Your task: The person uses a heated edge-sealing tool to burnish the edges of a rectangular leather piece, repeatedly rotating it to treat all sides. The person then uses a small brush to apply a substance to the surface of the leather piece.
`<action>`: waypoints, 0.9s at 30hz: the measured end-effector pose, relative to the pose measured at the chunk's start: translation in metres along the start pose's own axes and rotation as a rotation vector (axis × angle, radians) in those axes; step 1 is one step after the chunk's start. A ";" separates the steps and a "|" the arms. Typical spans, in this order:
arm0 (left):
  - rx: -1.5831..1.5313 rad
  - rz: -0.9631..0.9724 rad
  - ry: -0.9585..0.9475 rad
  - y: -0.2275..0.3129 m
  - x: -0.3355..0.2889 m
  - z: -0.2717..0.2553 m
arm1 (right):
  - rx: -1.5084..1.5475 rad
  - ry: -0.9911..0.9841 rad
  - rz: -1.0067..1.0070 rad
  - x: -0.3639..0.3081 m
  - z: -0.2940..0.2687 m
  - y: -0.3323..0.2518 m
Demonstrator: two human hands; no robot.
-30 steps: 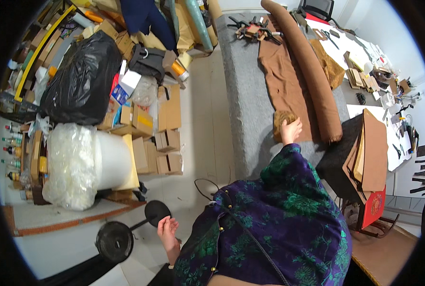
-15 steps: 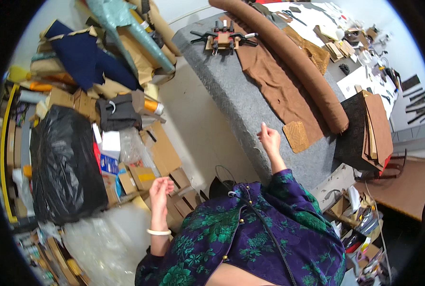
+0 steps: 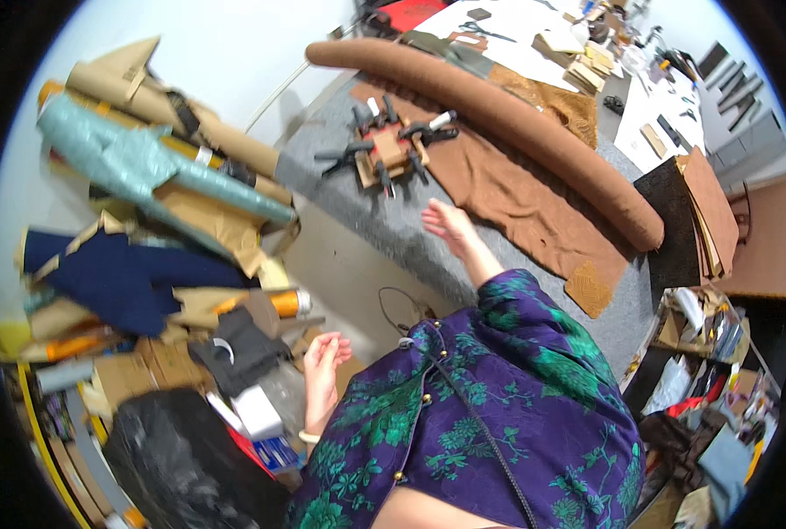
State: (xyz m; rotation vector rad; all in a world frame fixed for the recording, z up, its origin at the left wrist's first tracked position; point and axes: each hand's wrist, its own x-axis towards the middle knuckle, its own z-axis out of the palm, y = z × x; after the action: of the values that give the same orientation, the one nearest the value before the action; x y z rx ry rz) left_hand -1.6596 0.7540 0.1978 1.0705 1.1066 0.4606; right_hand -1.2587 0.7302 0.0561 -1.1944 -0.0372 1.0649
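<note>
My right hand (image 3: 449, 224) is above the edge of the grey felt-covered table (image 3: 340, 203), holding nothing, its fingers stretched out. Just beyond it on the table stands a cluster of black spring clamps (image 3: 361, 155) gripped around a small block with brown and red parts (image 3: 388, 146). A brown sheet of leather or cloth (image 3: 516, 207) lies wrinkled beside the clamps, with a long brown roll (image 3: 499, 115) along it. On its near end rests a tan textured patch (image 3: 592, 289). My left hand (image 3: 326, 360), with a pale bangle at the wrist, hangs empty off the table, fingers loosely extended.
Rolls of material, one pale green (image 3: 102, 145), and dark blue cloth (image 3: 111, 273) are piled on the left. A black plastic bag (image 3: 181, 458) lies nearer. Brown-covered boards (image 3: 711, 212) stand at the table's right end, with bins of scraps (image 3: 697, 326) below.
My view has turned and come closer to the clamps. My right hand has moved from near the tan patch toward the clamps, its fingers now more stretched. The left stays empty.
</note>
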 end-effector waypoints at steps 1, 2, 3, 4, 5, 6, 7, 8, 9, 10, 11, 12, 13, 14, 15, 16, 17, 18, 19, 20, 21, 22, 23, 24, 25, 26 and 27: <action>0.009 0.009 -0.009 0.018 0.018 -0.009 | -0.031 0.049 0.045 0.039 0.016 0.012; 0.014 0.013 -0.002 0.032 0.033 -0.021 | 0.087 0.111 0.072 0.062 0.044 0.019; 0.026 0.049 -0.008 0.045 0.053 -0.022 | 0.160 0.190 0.104 0.098 0.046 0.023; 0.048 0.069 -0.003 0.060 0.077 -0.031 | 0.133 0.259 0.040 0.123 0.056 0.020; 0.021 0.073 0.036 0.070 0.091 -0.044 | 0.131 0.279 0.027 0.134 0.078 0.017; 0.001 0.081 0.057 0.083 0.111 -0.055 | 0.140 0.311 0.001 0.148 0.091 0.015; -0.029 0.068 0.070 0.091 0.132 -0.060 | 0.300 0.248 0.014 0.159 0.096 0.010; -0.041 0.036 0.063 0.095 0.145 -0.071 | 0.455 0.179 0.050 0.164 0.103 0.015; -0.045 0.017 0.037 0.099 0.165 -0.075 | 0.577 0.197 0.056 0.173 0.110 0.015; -0.047 -0.003 0.009 0.105 0.189 -0.078 | 0.525 0.158 0.073 0.178 0.107 0.011; -0.025 -0.043 -0.080 0.111 0.216 -0.082 | 0.478 0.211 0.070 0.179 0.095 0.019; 0.002 -0.085 -0.158 0.116 0.245 -0.088 | 0.423 0.254 0.059 0.185 0.086 0.020; 0.034 -0.090 -0.201 0.130 0.267 -0.088 | 0.320 0.310 -0.006 0.180 0.081 0.022; 0.066 -0.096 -0.246 0.144 0.291 -0.084 | 0.329 0.319 0.011 0.175 0.074 0.021; 0.109 -0.083 -0.305 0.163 0.312 -0.081 | 0.318 0.359 -0.003 0.166 0.072 0.022; 0.122 -0.071 -0.342 0.177 0.330 -0.080 | 0.304 0.385 -0.005 0.152 0.077 0.023; 0.170 -0.056 -0.359 0.188 0.354 -0.081 | 0.309 0.387 -0.027 0.138 0.079 0.022; 0.225 -0.046 -0.369 0.202 0.377 -0.083 | 0.318 0.388 -0.042 0.119 0.089 0.015; 0.299 -0.026 -0.382 0.215 0.401 -0.078 | 0.334 0.419 -0.068 0.106 0.088 0.012; 0.310 -0.013 -0.394 0.231 0.422 -0.066 | 0.353 0.451 -0.090 0.095 0.085 0.014; 0.322 -0.004 -0.410 0.245 0.439 -0.056 | 0.374 0.469 -0.065 0.087 0.084 0.017; 0.326 0.011 -0.424 0.256 0.455 -0.045 | 0.389 0.481 -0.043 0.081 0.075 0.021; 0.344 0.017 -0.478 0.264 0.470 -0.029 | 0.371 0.569 -0.050 0.079 0.049 0.041; 0.366 0.028 -0.505 0.269 0.481 -0.020 | 0.418 0.548 -0.034 0.075 0.055 0.040; 0.361 0.046 -0.564 0.273 0.497 0.001 | 0.413 0.638 -0.039 0.076 0.032 0.056; 0.364 0.040 -0.579 0.281 0.501 0.022 | 0.426 0.727 -0.036 0.080 0.016 0.075; 0.373 0.057 -0.593 0.287 0.503 0.032 | 0.528 0.709 -0.064 0.085 0.035 0.065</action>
State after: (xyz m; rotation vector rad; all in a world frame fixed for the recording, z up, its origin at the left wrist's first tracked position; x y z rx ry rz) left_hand -1.3644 1.2530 0.2030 1.4483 0.6405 -0.0369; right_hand -1.2735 0.8118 -0.0203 -1.0110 0.7093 0.4963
